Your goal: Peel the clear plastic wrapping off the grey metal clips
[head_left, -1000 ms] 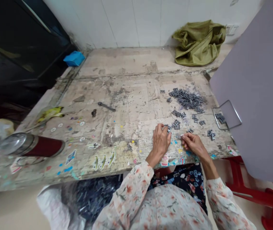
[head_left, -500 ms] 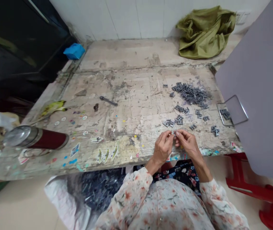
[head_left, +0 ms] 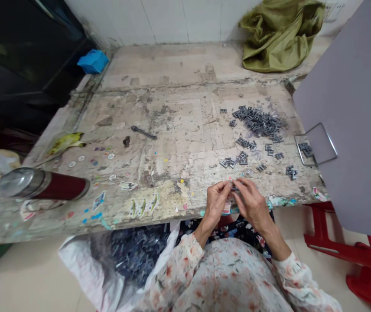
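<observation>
Near the front edge of the worn table point(head_left: 185, 112), my left hand point(head_left: 217, 200) and my right hand point(head_left: 252, 203) meet fingertip to fingertip. Between them is a small grey plastic piece point(head_left: 235, 188), mostly covered by the fingers. Both hands are closed in a pinch on it. Just beyond lie small groups of similar grey pieces point(head_left: 227, 162), and farther back a larger pile of grey plastic pieces point(head_left: 258, 120). A few more grey pieces point(head_left: 291, 172) sit to the right of my hands.
A dark red thermos point(head_left: 63, 186) lies at the left, near a banana peel point(head_left: 65, 143). A grey rod point(head_left: 144, 132) rests mid-table. An olive cloth point(head_left: 279, 39) is at the back right, a grey panel point(head_left: 351, 108) at right. Below the table, a white sack point(head_left: 91, 268) holds dark pieces.
The view has shifted slightly, so the table appears a little higher and further left. My right hand's fingers have stretched and shifted over the small piece; both hands stay together.
</observation>
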The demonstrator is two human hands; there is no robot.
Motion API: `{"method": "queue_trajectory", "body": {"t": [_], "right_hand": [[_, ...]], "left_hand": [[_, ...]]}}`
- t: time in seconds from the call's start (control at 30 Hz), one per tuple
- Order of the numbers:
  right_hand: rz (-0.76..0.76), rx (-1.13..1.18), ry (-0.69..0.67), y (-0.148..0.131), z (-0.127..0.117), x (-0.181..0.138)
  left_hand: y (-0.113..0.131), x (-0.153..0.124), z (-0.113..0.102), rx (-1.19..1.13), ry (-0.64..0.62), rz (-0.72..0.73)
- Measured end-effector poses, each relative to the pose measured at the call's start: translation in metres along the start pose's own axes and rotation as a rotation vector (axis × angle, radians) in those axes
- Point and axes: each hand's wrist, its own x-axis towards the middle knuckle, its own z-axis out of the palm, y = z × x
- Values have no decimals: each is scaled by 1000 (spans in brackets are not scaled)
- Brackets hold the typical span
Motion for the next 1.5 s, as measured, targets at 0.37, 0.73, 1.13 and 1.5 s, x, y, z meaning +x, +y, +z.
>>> {"method": "queue_trajectory", "body": {"t": [0.37,0.73,1.13,1.5], "right_hand": [[530,416,303,34,-13,-19],[644,621,429,47,-19,-2],[537,571,282,23,-18,-6],[425,435,208,13,-18,-10]], "left_hand": [[-2,36,40,858,-16,490],[-13,38,53,688,-140,415],[8,11,40,-163,-88,-27],[8,1,36,-461,-35,-294]]}}
